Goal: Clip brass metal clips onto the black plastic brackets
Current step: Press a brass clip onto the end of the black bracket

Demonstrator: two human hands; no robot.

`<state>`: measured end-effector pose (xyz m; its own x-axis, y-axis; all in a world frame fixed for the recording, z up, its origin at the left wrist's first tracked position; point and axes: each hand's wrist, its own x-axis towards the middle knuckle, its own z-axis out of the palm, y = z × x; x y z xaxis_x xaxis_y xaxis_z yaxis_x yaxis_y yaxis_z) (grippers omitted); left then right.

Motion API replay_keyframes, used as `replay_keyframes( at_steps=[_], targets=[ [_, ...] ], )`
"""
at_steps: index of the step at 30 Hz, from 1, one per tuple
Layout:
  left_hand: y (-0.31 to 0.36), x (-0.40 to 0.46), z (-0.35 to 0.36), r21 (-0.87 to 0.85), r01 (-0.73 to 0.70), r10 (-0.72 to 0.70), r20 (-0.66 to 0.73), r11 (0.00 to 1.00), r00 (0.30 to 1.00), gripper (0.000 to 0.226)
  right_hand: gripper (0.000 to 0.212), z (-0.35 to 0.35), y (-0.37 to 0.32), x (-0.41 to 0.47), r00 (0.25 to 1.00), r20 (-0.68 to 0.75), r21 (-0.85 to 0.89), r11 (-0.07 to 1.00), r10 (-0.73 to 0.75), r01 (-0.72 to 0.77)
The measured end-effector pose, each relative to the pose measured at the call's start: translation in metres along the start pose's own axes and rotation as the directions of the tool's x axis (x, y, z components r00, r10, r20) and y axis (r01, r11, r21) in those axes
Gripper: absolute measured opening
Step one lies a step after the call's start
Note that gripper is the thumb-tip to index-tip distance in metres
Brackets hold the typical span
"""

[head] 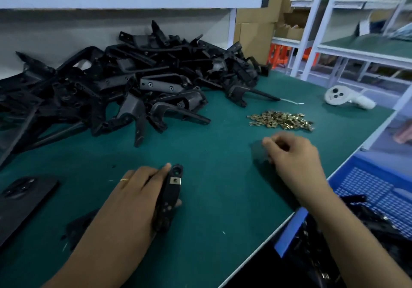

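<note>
My left hand grips a black plastic bracket near the table's front, thumb under its right side. One brass clip sits on the bracket's upper part. My right hand hovers blurred just in front of the loose heap of brass clips, fingers curled; whether it pinches a clip is unclear. A large pile of black brackets covers the back left of the green table.
A blue mesh crate with black parts hangs off the table's right edge. A white handheld controller lies at the back right. Flat black parts lie at the front left. Shelving stands behind and to the right.
</note>
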<state>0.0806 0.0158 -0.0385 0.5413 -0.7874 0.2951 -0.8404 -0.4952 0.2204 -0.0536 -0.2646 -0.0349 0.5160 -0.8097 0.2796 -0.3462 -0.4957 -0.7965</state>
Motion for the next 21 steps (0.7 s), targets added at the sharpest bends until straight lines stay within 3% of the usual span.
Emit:
replay_keyframes(
  at_steps=[3, 6, 9, 17, 21],
  targets=[
    [-0.005, 0.001, -0.004, 0.032, 0.004, -0.003, -0.032, 0.999, 0.999, 0.056, 0.006, -0.016, 0.021, 0.039, 0.999, -0.023, -0.237, 0.971, -0.041, 0.035],
    [-0.007, 0.000, -0.005, 0.036, 0.043, -0.040, -0.086, 0.998, 0.996, 0.062, 0.024, -0.015, 0.028, 0.063, 0.994, 0.064, -0.438, 0.892, -0.088, 0.107],
    [-0.006, 0.000, -0.002, 0.052, 0.059, -0.056, -0.044, 0.997, 0.997, 0.074, 0.029, -0.006, 0.027, 0.076, 0.994, 0.059, -0.552, 0.827, -0.090, 0.107],
    [-0.005, -0.004, -0.012, 0.286, 0.098, -0.104, 0.005, 0.953, 0.995, 0.077, 0.021, -0.005, 0.027, 0.056, 0.989, 0.008, -0.496, 0.859, -0.146, 0.131],
    [-0.002, -0.005, -0.017, 0.255, 0.073, -0.087, 0.042, 0.964, 0.995, 0.079, 0.009, -0.011, 0.017, 0.023, 0.988, 0.038, -0.396, 0.906, -0.149, 0.151]
  ],
)
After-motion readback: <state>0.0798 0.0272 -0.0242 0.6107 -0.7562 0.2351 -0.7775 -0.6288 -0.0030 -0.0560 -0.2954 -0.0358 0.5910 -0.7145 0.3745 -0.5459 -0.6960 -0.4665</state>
